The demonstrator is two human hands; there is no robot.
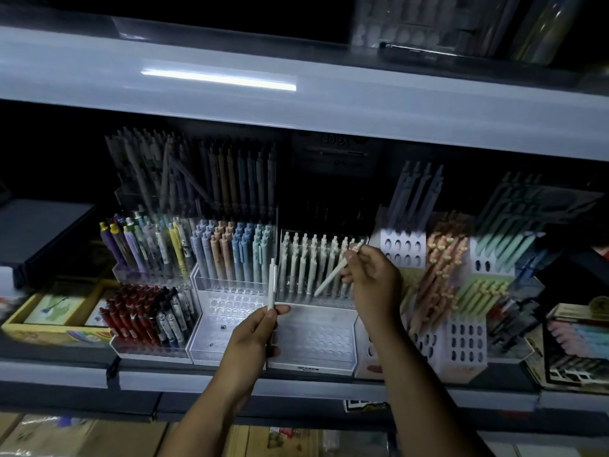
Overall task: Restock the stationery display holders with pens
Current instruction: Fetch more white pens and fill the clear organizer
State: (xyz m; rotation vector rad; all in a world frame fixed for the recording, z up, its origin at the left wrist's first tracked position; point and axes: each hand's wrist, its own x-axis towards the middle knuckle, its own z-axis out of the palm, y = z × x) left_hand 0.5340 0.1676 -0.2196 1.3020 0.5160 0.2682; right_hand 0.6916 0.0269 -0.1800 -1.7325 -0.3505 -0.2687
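Note:
On a dim shop shelf stands a clear tiered pen holder [316,341] whose back rows carry pale cream pens [306,262] and whose front rows are bare holes. My left hand [253,334] pinches one pale pen [271,283] upright in front of that holder's left edge. Further right, my right hand [369,278] grips a second pale pen [333,275] tilted, with its tip down among the standing pens.
A clear holder [227,321] with pastel pens stands to the left, beside holders of red and dark pens [145,318]. White perforated holders [461,344] with pink and green pens stand to the right. A shelf board [296,103] overhangs above. A yellow box [49,324] sits far left.

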